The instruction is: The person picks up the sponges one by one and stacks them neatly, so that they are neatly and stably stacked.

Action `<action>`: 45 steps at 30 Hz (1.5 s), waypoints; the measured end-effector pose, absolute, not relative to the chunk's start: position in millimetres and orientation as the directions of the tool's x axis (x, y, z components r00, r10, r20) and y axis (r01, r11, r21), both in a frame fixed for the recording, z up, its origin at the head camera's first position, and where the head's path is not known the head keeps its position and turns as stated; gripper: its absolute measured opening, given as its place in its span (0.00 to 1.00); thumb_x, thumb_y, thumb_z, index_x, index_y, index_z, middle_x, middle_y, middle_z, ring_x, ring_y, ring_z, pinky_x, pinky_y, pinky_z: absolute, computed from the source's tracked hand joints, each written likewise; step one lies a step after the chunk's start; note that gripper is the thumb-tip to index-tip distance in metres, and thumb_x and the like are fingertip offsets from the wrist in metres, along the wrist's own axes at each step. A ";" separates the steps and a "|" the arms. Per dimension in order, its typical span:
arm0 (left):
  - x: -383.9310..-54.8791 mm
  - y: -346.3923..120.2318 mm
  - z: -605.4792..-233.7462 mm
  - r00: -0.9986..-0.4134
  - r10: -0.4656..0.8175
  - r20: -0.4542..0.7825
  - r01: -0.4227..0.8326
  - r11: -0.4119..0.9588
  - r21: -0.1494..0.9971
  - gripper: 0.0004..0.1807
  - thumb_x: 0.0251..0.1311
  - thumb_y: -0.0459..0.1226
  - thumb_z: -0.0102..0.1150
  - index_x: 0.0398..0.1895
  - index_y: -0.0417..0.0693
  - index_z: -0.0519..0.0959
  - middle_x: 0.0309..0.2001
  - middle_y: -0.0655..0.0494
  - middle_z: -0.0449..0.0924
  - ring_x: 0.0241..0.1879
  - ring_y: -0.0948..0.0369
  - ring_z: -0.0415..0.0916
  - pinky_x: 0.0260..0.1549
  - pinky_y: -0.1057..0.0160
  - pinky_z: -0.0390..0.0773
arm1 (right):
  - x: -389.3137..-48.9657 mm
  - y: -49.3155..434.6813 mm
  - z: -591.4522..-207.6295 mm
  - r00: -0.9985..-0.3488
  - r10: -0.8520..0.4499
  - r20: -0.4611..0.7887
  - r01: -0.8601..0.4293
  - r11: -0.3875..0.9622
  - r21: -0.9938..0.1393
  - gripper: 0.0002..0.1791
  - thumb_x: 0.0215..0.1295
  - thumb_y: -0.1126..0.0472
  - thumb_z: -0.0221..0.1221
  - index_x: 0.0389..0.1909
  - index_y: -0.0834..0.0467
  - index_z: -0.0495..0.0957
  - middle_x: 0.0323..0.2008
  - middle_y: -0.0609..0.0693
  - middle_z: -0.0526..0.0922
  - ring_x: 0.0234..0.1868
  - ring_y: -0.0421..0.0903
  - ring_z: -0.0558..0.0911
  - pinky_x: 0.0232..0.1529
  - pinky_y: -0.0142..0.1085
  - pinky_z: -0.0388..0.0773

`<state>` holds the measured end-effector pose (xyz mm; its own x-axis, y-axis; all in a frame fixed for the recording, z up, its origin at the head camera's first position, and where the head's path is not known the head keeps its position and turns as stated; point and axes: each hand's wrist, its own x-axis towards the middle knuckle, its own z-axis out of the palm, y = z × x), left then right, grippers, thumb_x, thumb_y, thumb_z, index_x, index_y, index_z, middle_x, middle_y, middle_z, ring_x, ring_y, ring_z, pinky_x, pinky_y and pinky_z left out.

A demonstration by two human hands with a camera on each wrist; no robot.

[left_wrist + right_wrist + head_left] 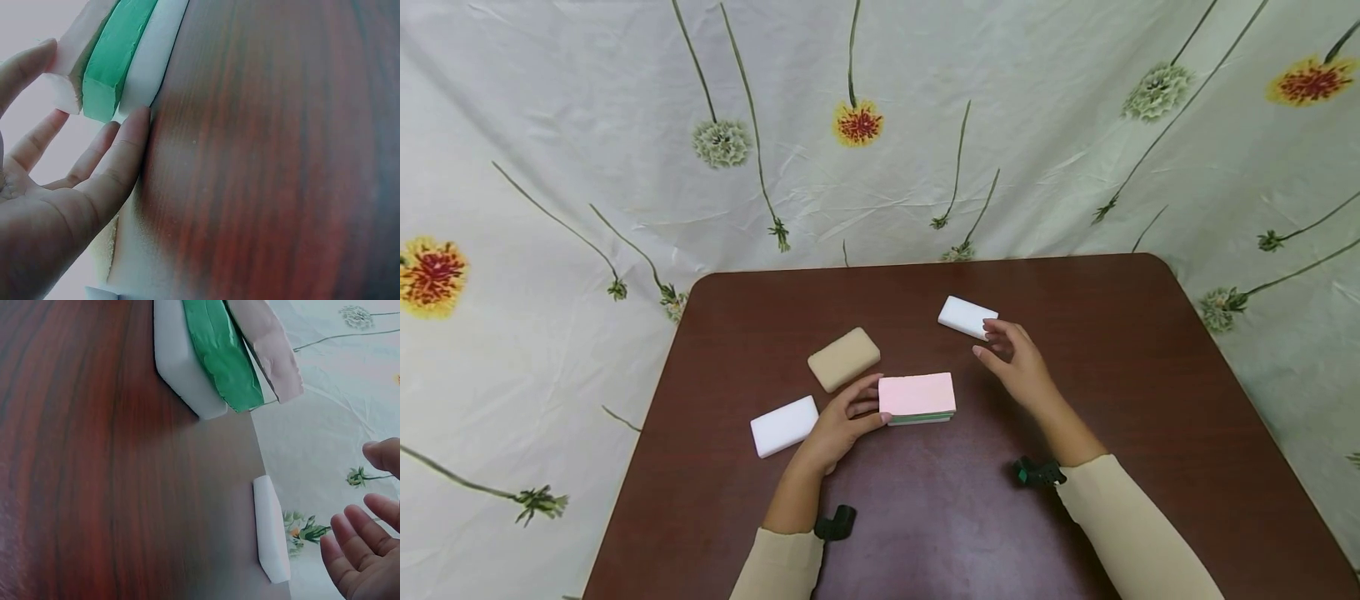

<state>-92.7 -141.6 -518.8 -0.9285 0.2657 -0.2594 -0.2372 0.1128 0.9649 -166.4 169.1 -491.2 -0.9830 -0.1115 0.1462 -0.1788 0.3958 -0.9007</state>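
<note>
Three rectangular blocks, like bars of soap, are stacked at the table's middle. A pink block tops the pile, a green block lies in between, and a white block is at the bottom. My left hand is at the pile's left end, thumb and fingers spread, fingertips right at the blocks' edges. Farther right, my right hand reaches over the table with fingers loosely bent and nothing in them. Its fingertips overlap the near right corner of another white block in the head view.
A cream block lies behind my left hand. Another white block lies left of that hand, partly covered by it. The dark brown table ends at the back against a flower-printed cloth.
</note>
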 end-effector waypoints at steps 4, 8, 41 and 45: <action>-92.2 -141.3 -519.0 -0.928 0.266 -0.262 -0.240 0.112 0.964 0.41 0.61 0.39 0.70 0.76 0.58 0.64 0.67 0.47 0.68 0.67 0.50 0.71 0.57 0.60 0.77 | -171.9 173.6 -494.1 -0.989 -0.089 0.116 -0.143 0.419 -0.897 0.29 0.65 0.63 0.67 0.65 0.66 0.71 0.61 0.63 0.74 0.62 0.62 0.78 0.64 0.53 0.74; -92.7 -140.9 -519.0 -0.929 0.263 -0.259 -0.238 0.110 0.965 0.41 0.61 0.39 0.71 0.76 0.57 0.64 0.67 0.46 0.68 0.66 0.50 0.72 0.57 0.60 0.77 | -176.4 176.7 -496.3 -0.992 -0.081 0.099 -0.125 0.435 -0.892 0.30 0.66 0.62 0.66 0.67 0.66 0.70 0.62 0.64 0.72 0.64 0.62 0.76 0.66 0.53 0.73; -91.4 -140.9 -515.4 -0.928 0.251 -0.275 -0.257 0.101 0.961 0.41 0.60 0.39 0.71 0.76 0.57 0.64 0.66 0.46 0.68 0.65 0.51 0.73 0.56 0.61 0.77 | -215.0 191.5 -521.3 -0.983 -0.057 -0.174 0.110 0.576 -0.810 0.43 0.68 0.56 0.65 0.76 0.68 0.55 0.67 0.68 0.69 0.68 0.63 0.72 0.71 0.52 0.68; -91.5 -140.7 -516.3 -0.928 0.250 -0.275 -0.258 0.099 0.961 0.41 0.60 0.38 0.71 0.76 0.57 0.65 0.66 0.46 0.68 0.65 0.51 0.73 0.56 0.61 0.77 | -221.4 191.0 -522.6 -0.984 -0.053 -0.169 0.105 0.593 -0.799 0.42 0.68 0.58 0.65 0.75 0.70 0.56 0.65 0.68 0.70 0.66 0.63 0.74 0.69 0.52 0.70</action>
